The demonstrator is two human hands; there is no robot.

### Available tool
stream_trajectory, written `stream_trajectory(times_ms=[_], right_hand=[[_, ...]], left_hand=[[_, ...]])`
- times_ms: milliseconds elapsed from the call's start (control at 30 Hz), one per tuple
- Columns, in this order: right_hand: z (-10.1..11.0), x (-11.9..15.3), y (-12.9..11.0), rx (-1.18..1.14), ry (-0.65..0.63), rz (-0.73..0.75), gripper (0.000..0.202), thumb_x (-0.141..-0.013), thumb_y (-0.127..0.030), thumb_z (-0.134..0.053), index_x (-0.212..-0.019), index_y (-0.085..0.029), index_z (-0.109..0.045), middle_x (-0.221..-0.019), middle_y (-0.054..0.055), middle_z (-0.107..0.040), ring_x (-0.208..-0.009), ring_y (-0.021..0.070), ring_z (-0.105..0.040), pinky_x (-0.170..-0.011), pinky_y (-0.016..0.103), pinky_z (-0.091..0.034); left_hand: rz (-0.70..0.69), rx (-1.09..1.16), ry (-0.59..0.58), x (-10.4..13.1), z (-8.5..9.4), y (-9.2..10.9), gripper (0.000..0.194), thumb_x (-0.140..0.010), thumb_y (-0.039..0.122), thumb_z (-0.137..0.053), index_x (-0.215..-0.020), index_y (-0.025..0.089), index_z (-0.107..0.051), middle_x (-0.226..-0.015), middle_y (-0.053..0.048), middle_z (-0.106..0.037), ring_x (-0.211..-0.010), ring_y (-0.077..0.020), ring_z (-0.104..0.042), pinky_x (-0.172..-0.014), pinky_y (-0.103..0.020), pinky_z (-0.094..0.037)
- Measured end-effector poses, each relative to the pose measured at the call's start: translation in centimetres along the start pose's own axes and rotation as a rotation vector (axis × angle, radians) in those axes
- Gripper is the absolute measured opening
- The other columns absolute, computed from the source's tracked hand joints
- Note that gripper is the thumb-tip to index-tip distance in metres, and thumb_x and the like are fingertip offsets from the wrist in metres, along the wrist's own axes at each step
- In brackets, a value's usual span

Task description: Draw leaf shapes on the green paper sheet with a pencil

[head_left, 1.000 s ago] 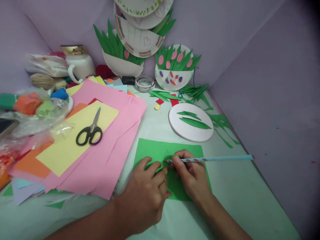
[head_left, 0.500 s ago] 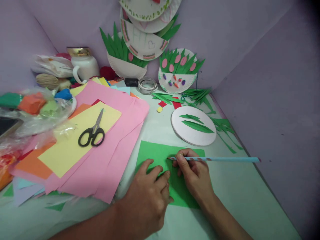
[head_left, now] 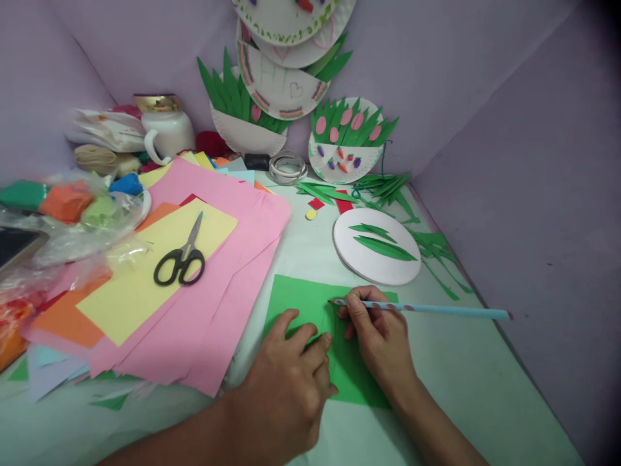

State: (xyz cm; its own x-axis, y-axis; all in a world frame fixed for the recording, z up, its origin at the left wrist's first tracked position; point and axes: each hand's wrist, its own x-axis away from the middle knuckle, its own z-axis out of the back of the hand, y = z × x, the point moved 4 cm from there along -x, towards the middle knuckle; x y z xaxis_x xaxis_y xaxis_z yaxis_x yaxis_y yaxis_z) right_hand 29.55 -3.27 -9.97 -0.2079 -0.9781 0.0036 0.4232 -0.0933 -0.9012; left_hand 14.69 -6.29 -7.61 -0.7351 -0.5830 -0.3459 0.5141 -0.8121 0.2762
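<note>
A green paper sheet (head_left: pixel 301 294) lies on the table, with faint pencil lines near its middle. My left hand (head_left: pixel 295 382) rests on its left part, fingers apart and bent, holding nothing. My right hand (head_left: pixel 381 333) grips a light blue pencil (head_left: pixel 446 311) near its point; the tip is at the sheet's upper middle and the shaft points right. Just behind the sheet, a white round disc (head_left: pixel 344 243) carries several green paper leaves (head_left: pixel 383 247).
Black-handled scissors (head_left: pixel 180 262) lie on yellow paper (head_left: pixel 116 314) over pink sheets (head_left: pixel 252 252) at left. Plastic bags, a white mug (head_left: pixel 169 134) and decorated paper plates (head_left: pixel 344 155) stand behind. Green scraps (head_left: pixel 436 249) lie along the right wall.
The pencil tip has shifted slightly up and right on the green sheet, and the pencil's far end has dipped a little. My left hand stays in place.
</note>
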Motion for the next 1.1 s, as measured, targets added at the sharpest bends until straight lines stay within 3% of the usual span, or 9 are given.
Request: stream_trajectory(times_ms=[400, 633, 800, 900, 1000, 1100], right_hand=[[0.0, 0.0, 0.2, 0.01, 0.037, -0.02, 0.027, -0.09, -0.044, -0.049, -0.079, -0.02, -0.054, -0.061, -0.002, -0.062, -0.041, 0.0097, -0.051, -0.042, 0.022, -0.039], [0.4, 0.1, 0.1, -0.321, 0.131, -0.057, 0.029, -0.084, -0.048, -0.059, -0.075, -0.02, -0.055, -0.063, -0.001, -0.06, -0.053, 0.0126, -0.058, -0.048, 0.023, -0.05], [0.8, 0.0, 0.1, -0.387, 0.239, -0.045, 0.031, -0.082, -0.05, -0.061, -0.076, -0.02, -0.055, -0.063, 0.0, -0.06, -0.058, 0.0138, -0.058, -0.045, 0.022, -0.049], [0.7, -0.1, 0.1, -0.405, 0.233, -0.05, 0.03, -0.083, -0.049, -0.06, -0.077, -0.02, -0.055, -0.065, -0.001, -0.06, -0.059, 0.0132, -0.058, -0.046, 0.021, -0.049], [0.6, -0.1, 0.1, -0.386, 0.211, -0.033, 0.028, -0.085, -0.048, -0.057, -0.078, -0.021, -0.055, -0.067, -0.001, -0.06, -0.06, 0.0135, -0.058, -0.048, 0.022, -0.048], [0.5, -0.1, 0.3, -0.332, 0.166, -0.012, 0.027, -0.088, -0.046, -0.053, -0.078, -0.02, -0.055, -0.066, -0.001, -0.059, -0.06, 0.0133, -0.056, -0.05, 0.023, -0.047]], left_hand=[[0.008, 0.047, -0.005, 0.2, -0.1, -0.2, 0.013, -0.085, 0.026, -0.061, -0.087, 0.014, -0.065, -0.109, -0.006, -0.068, -0.095, -0.0228, -0.056, -0.096, -0.049, -0.033], [0.021, 0.067, -0.018, 0.2, 0.0, -0.2, 0.01, -0.085, 0.025, -0.06, -0.084, 0.015, -0.062, -0.103, -0.006, -0.067, -0.094, -0.0231, -0.056, -0.096, -0.05, -0.034], [0.048, 0.1, -0.015, 0.3, 0.2, -0.3, 0.012, -0.085, 0.02, -0.055, -0.095, 0.015, -0.059, -0.117, -0.012, -0.06, -0.108, -0.0274, -0.05, -0.099, -0.051, -0.031], [0.137, 0.103, 0.0, -0.1, 0.3, -0.4, 0.023, -0.086, 0.023, -0.053, -0.107, 0.013, -0.057, -0.115, -0.014, -0.058, -0.104, -0.0293, -0.049, -0.093, -0.052, -0.035], [0.333, 0.029, -0.039, -0.7, 0.3, -0.7, 0.035, -0.081, 0.038, -0.061, -0.103, 0.011, -0.059, -0.1, -0.014, -0.058, -0.091, -0.031, -0.05, -0.083, -0.053, -0.038], [0.406, -0.05, -0.092, -1.1, 0.1, -0.5, 0.037, -0.078, 0.041, -0.064, -0.098, 0.01, -0.061, -0.094, -0.014, -0.057, -0.088, -0.0317, -0.049, -0.08, -0.052, -0.039]])
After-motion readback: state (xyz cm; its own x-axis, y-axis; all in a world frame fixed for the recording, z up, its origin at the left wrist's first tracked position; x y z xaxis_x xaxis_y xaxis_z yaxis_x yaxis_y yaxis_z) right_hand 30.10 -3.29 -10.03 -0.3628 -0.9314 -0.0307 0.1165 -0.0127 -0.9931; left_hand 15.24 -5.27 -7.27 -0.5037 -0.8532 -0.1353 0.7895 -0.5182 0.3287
